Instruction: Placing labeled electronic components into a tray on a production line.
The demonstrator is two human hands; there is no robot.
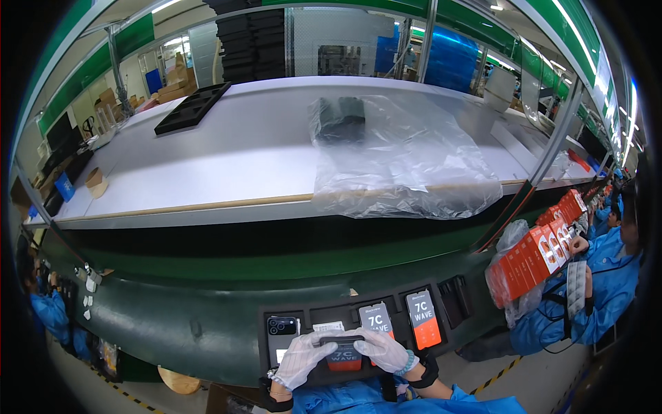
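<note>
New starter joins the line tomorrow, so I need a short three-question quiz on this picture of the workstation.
1. True or false: both gloved hands, the left hand and the right hand, hold one phone between them.
2. Where does the black tray with phones in its slots lie?
A. on the dark green belt
B. on the white shelf
C. on the floor
3. Fill in: on the white shelf lies a crumpled clear plastic ___.

Key: 1 true; 2 A, on the dark green belt; 3 bag.
</note>
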